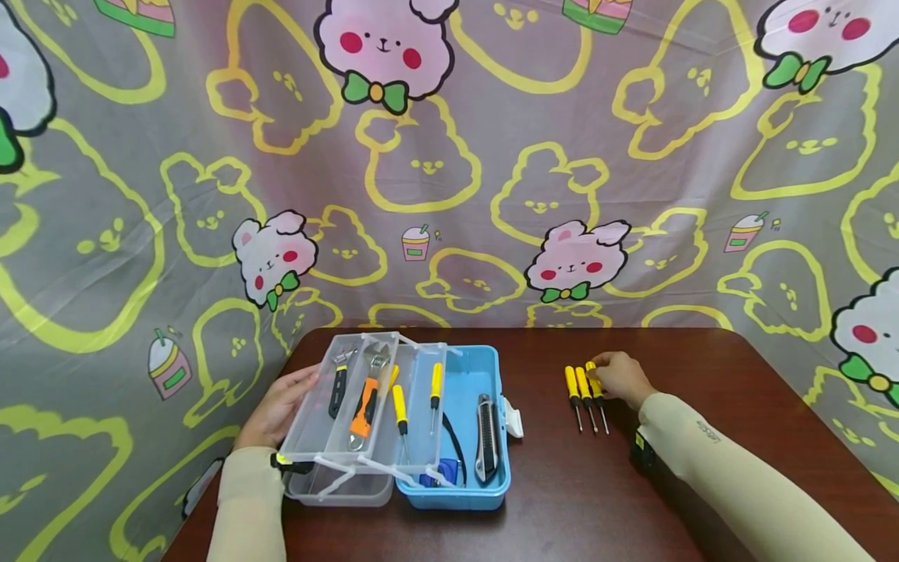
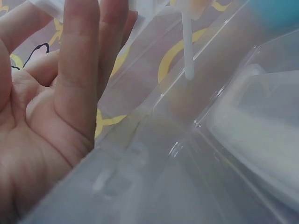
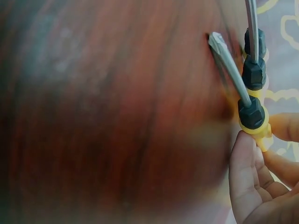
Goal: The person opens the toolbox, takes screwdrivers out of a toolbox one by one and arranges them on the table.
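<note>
My right hand pinches the yellow handle of a screwdriver, its metal tip pointing toward me on the table. Beside it lie two more yellow-handled screwdrivers, side by side. At the left, my left hand touches the outer edge of the clear upper tray of a blue toolbox; its fingers look mostly straight in the left wrist view. That tray holds an orange-handled adjustable wrench, a black-handled wrench and yellow screwdrivers.
A utility knife and a blue item lie in the toolbox's blue base. Its white latch sticks out to the right. A dark tape measure is partly hidden by the right forearm. A patterned cloth hangs behind the brown table.
</note>
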The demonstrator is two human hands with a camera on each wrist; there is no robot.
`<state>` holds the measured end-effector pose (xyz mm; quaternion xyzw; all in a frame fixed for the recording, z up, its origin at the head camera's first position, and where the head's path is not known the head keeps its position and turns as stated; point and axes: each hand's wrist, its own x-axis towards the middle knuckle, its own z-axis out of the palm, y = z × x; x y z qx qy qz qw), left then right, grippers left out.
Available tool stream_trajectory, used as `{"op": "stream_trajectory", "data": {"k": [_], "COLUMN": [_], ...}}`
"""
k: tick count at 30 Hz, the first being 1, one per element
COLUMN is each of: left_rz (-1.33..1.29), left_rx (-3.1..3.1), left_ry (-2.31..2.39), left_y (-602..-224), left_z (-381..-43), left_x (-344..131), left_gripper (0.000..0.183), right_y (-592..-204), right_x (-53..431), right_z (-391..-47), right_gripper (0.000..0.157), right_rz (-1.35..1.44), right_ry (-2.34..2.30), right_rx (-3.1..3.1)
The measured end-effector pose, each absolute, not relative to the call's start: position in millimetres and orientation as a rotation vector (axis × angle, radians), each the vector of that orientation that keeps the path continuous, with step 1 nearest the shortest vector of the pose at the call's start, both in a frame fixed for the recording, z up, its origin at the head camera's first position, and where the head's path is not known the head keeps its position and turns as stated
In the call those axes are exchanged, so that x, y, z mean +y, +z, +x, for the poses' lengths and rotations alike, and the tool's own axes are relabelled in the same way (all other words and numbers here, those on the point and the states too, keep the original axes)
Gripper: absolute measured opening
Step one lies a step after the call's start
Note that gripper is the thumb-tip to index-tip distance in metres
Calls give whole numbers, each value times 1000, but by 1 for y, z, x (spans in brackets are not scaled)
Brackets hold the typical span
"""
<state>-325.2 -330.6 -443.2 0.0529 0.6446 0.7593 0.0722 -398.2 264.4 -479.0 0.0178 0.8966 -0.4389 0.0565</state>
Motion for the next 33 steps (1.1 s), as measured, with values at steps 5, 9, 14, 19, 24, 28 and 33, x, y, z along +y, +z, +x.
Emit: {"op": "stream_trajectory", "data": {"k": [5,9,14,19,24,28,33], "left_rz": [166,159,163,143,159,185,190], "left_rx": [1938,1941,1958,1975,1942,1897,1907], "left_ry": [2281,2282,2275,2267,2284,2303,2298], "left_y": [-443,-442,-442,-444,-444,-442,-443], "left_z": [-324,-324,-324,-322,-323,-323,-324], "left_x": [-331,-330,-330,-331,-331,-331,-331], "left_gripper": [44,44,45,40,39,39,37], "right_y": [-479,-480,-481,-481,-479,-478,-478], "right_x": [264,265,266,266,265,265,265], "right_z": [-398,-397,-398,-399,-397,-397,-397], "right_gripper": [39,39,40,39,37,37,38], "right_rz": [57,66,75,79,77,76,74], "right_ry": [-1313,-1279,-1268,-1270,-1268,-1273,-1248], "right_rx": [2725,2746,2745,2733,2734,2723,2720]}}
